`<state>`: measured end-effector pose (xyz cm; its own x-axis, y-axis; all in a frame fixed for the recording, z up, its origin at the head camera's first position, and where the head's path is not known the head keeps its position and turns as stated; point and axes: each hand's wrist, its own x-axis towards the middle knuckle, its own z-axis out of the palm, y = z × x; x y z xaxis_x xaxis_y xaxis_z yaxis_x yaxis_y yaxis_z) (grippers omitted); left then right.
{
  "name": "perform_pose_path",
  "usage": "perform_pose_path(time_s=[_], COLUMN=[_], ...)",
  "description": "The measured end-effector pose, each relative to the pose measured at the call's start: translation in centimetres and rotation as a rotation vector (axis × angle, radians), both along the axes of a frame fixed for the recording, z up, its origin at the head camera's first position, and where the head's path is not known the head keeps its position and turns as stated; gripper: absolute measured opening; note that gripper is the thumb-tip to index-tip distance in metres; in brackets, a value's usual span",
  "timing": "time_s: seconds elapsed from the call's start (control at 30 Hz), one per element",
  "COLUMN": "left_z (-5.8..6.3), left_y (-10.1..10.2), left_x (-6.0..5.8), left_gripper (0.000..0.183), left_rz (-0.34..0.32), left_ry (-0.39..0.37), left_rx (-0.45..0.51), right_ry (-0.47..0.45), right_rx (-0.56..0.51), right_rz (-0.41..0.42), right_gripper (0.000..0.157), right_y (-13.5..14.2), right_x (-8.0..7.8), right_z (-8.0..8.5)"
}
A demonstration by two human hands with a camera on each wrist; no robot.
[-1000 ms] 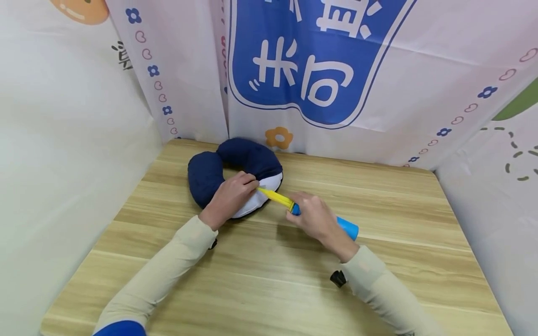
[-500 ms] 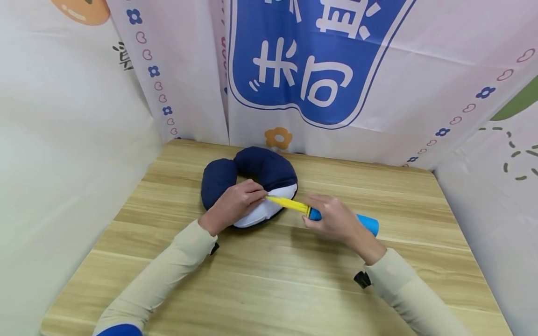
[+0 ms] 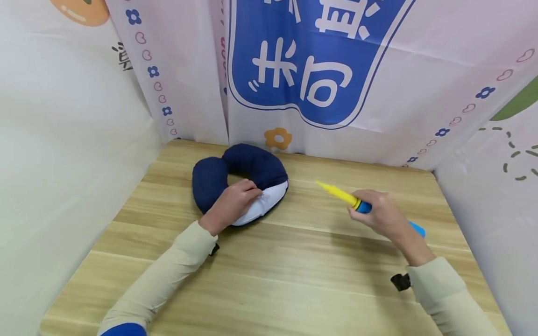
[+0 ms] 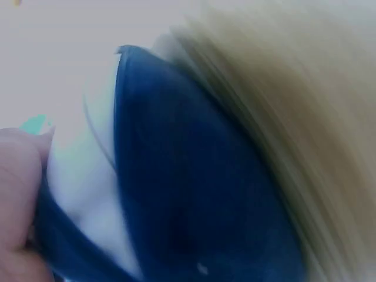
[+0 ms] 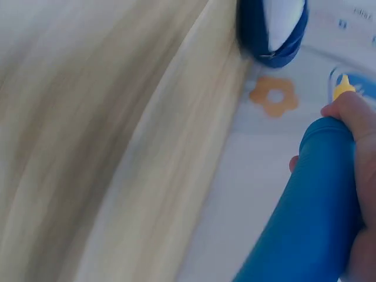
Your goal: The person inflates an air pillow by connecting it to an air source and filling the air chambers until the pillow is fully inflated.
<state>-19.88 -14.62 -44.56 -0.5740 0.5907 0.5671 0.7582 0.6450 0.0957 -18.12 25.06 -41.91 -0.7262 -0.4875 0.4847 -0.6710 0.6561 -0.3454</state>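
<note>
A navy U-shaped neck pillow (image 3: pixel 257 165) lies toward the back left of the table, its white inner part (image 3: pixel 273 199) exposed along the near right side. My left hand (image 3: pixel 232 204) pinches the pillow at that white part; what exactly sits under the fingertips is hidden. Off to the right, my right hand (image 3: pixel 380 215) grips a hand air pump (image 5: pixel 311 194) with a blue barrel and a yellow tapered nozzle (image 3: pixel 338 193). The nozzle points up-left, apart from the pillow. In the left wrist view, fingers (image 4: pixel 17 188) hold beside the navy cover (image 4: pixel 182 170).
The wooden table (image 3: pixel 269 280) reaches the printed cloth (image 3: pixel 189 60) at the back. White walls (image 3: pixel 63 154) enclose it at left and right. Both wrists carry small black cameras.
The pump's nozzle has come away from the pillow as my right hand moved right. The pillow shifted right, then partly back left. My left hand keeps its hold.
</note>
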Motion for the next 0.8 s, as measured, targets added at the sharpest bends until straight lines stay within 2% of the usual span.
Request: perform_pose_path(time_s=[0.1,0.3,0.4,0.53,0.8], left_z=[0.3,0.2,-0.1,-0.4,-0.3], left_y=[1.0,2.5,2.5,2.6,2.6], left_x=[0.4,0.8,0.9,1.1,1.0], left_gripper=[0.010,0.011,0.011,0.011,0.012], left_rz=[-0.025,-0.094,-0.114,-0.134,-0.150], left_ry=[-0.053,-0.122,-0.136,-0.116,-0.108], left_rx=[0.006,0.060,0.082,0.082,0.075], right_ry=[0.016,-0.152,-0.185,-0.221,-0.263], right_rx=[0.038,0.096,0.136,0.175,0.225], right_rz=[-0.098,-0.216,-0.233,-0.242,-0.228], right_gripper=[0.028,0.034,0.033,0.030,0.034], right_y=[1.2,2.2,2.9,3.4,3.4], right_x=[-1.0,-1.5,-1.9,-2.6,-3.5], right_z=[-0.8,-2.8,-3.8,-4.8,-6.1])
